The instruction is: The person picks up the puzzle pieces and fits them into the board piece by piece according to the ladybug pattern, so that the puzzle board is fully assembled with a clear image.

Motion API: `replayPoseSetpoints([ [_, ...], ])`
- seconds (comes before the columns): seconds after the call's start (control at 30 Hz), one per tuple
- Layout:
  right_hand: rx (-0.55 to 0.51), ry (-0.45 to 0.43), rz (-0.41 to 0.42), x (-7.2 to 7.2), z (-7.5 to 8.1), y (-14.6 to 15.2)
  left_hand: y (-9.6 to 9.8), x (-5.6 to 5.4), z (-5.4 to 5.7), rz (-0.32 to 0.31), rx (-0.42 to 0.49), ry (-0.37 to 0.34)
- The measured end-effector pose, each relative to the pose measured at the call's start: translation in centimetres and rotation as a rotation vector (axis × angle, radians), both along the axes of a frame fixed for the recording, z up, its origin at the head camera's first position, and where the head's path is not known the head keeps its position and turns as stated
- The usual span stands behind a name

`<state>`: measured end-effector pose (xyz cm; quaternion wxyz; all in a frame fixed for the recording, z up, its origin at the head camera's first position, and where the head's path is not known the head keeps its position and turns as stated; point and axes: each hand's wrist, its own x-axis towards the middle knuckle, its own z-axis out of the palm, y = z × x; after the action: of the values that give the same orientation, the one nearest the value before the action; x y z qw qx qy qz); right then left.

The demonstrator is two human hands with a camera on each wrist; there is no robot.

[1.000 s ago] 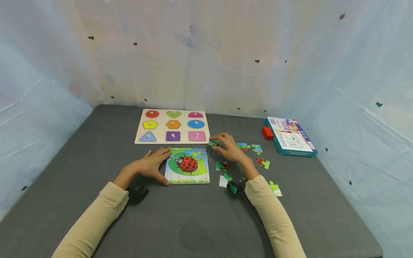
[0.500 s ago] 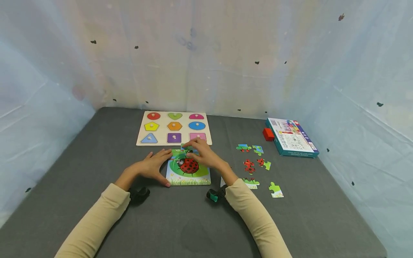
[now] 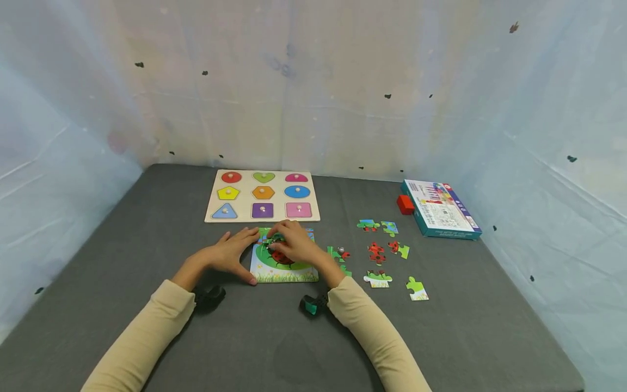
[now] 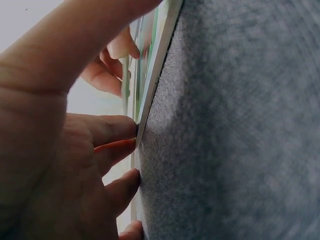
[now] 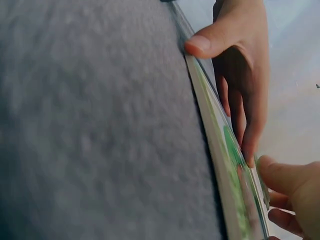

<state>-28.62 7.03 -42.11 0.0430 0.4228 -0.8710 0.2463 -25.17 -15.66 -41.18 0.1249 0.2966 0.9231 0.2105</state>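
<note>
A square puzzle board with a ladybug picture (image 3: 286,275) lies on the grey table. My left hand (image 3: 233,251) touches its left side with spread fingers, the thumb at the near left corner. Over the board's upper left part, my right hand (image 3: 297,243) pinches a jigsaw piece (image 5: 263,185) between thumb and fingers. In the left wrist view this piece (image 4: 125,82) appears edge-on, just above the board (image 4: 159,65). My right hand covers part of the ladybug, and most of the piece's picture is hidden from the head view.
Several loose jigsaw pieces (image 3: 376,253) lie right of the board. Behind it is a wooden shape board (image 3: 262,200) with knobbed shapes. A red block (image 3: 405,204) sits beside a teal and white box (image 3: 443,209) at the back right. Pale sheeting hangs behind the table.
My right hand has picked up a jigsaw piece right of the board and carried it left, then lowered it over the board's upper left. My left hand has stayed at the board's side.
</note>
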Motion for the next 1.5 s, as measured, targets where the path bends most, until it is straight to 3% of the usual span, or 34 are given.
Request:
replayPoseSetpoints([
  [0.33, 0.026, -0.008, -0.095, 0.4, -0.7, -0.7, -0.1, 0.0, -0.1, 0.004, 0.009, -0.009],
  [0.93, -0.063, 0.041, -0.072, -0.1, -2.0, -0.6, -0.1, 0.1, 0.0, -0.003, 0.012, -0.023],
  [1.5, -0.089, 0.006, -0.093, -0.1, -2.1, -0.4, -0.1, 0.2, 0.2, -0.025, 0.015, -0.020],
])
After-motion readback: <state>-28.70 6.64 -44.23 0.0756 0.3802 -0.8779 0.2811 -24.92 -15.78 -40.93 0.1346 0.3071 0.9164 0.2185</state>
